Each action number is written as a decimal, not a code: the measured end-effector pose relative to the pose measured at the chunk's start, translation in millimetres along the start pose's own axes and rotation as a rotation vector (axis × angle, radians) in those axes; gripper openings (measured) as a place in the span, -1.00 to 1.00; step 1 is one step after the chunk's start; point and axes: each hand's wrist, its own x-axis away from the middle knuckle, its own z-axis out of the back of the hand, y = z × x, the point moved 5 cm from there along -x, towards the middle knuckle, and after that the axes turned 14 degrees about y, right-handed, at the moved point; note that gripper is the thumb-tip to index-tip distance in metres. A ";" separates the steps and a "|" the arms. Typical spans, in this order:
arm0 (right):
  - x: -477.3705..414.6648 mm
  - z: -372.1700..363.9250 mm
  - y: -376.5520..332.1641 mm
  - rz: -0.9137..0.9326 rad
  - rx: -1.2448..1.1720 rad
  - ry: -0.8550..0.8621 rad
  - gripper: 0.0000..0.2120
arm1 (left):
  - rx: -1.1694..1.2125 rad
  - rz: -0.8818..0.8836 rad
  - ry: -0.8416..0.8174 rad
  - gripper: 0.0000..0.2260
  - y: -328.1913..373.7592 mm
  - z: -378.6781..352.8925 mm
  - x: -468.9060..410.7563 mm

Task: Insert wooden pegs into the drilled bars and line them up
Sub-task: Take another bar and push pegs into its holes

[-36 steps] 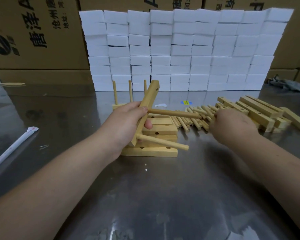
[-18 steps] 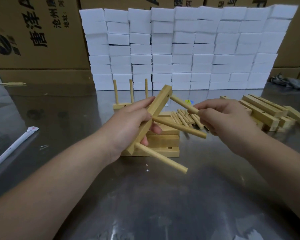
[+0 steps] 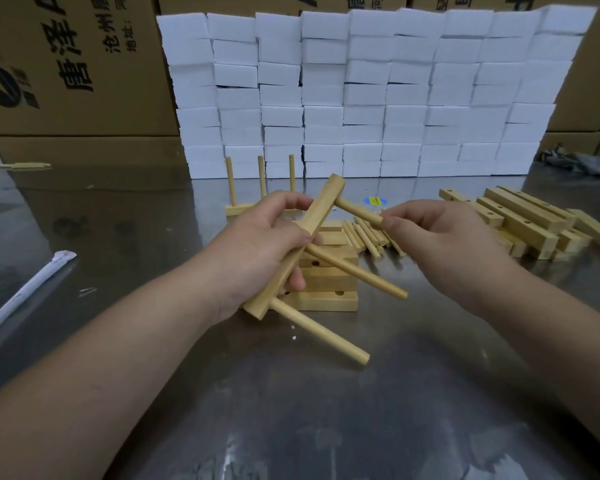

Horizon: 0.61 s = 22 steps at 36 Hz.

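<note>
My left hand grips a drilled wooden bar, tilted up to the right above the table. Two pegs stick out of the bar: a lower peg and a middle peg. My right hand pinches a third peg, whose far end meets the bar's upper end. A stack of drilled bars lies under the held bar. Loose pegs lie between my hands. A finished bar with three upright pegs stands behind.
A heap of drilled bars lies on the right of the steel table. A wall of white foam blocks and cardboard boxes stands behind. A white wrapped stick lies at the left.
My right hand picked a peg from the loose pile and brought it to the upper end of the bar. My left hand has tilted the bar slightly towards me.
</note>
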 end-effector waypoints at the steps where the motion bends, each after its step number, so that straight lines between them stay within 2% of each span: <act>1: 0.6 -0.8 -0.8 0.006 0.000 -0.005 -0.80 | 0.000 -0.004 0.003 -0.76 0.4 0.4 -0.2; 4: 3.3 -2.8 -4.2 0.023 -0.021 -0.026 -0.80 | -0.010 -0.011 -0.012 -0.75 1.0 0.3 0.2; 10: 7.3 -6.0 -7.9 0.049 -0.047 -0.066 -0.82 | -0.017 -0.010 -0.003 -0.57 1.3 -2.2 2.3; 17: 8.5 -6.7 -9.2 0.084 -0.032 -0.078 -0.84 | -0.093 -0.031 0.058 -0.67 1.7 -0.3 2.7; 22: 9.7 -6.6 -11.3 0.128 -0.023 -0.106 -0.88 | -0.111 -0.034 0.071 -0.66 0.6 -0.1 3.2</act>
